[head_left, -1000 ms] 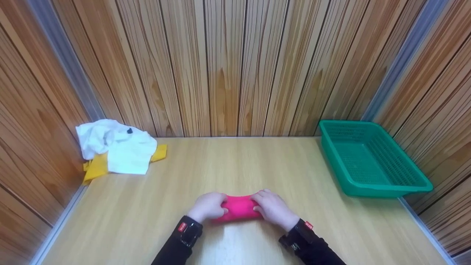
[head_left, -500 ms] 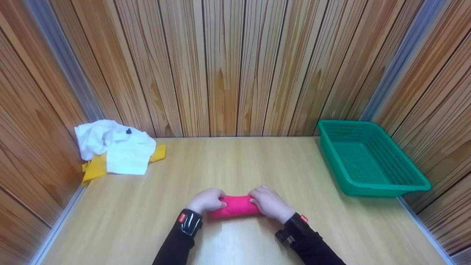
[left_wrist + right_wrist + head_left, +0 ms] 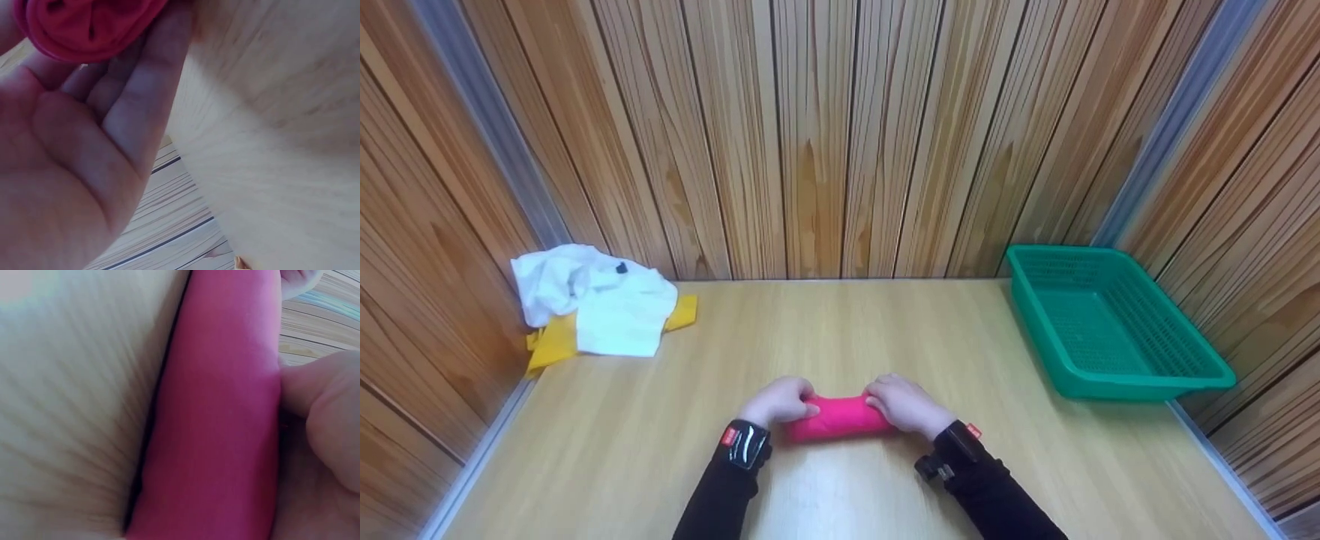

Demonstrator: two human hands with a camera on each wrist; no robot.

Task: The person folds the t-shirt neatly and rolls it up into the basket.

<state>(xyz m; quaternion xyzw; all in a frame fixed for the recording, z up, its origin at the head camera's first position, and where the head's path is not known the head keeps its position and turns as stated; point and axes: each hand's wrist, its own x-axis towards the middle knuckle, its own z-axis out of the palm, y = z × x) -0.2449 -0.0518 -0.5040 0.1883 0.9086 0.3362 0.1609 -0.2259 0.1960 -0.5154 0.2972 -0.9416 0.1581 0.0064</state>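
Observation:
A bright pink piece of cloth (image 3: 841, 418), rolled into a short tube, lies crosswise at the front middle of the table. My left hand (image 3: 777, 400) grips its left end, thumb on the near side and fingers over the far side. At the other end my right hand (image 3: 909, 406) holds the roll the same way. In the left wrist view the spiral end of the rolled cloth (image 3: 93, 25) shows its wound layers, with the fingers curled beneath. The long smooth side of the roll (image 3: 216, 410) fills the right wrist view, the thumb pressed against it.
A crumpled white cloth (image 3: 622, 319) lies over a yellow cloth (image 3: 556, 346) at the back left, by the wall. In the back right corner stands a green plastic basket (image 3: 1121, 382) with perforated sides. Wood-panelled walls (image 3: 810, 150) enclose the table (image 3: 780, 330) on three sides.
The pink cloth has become a slightly thinner, tighter roll, its near edge now farther from me. Both hands have shifted a little away from me and stay on its ends.

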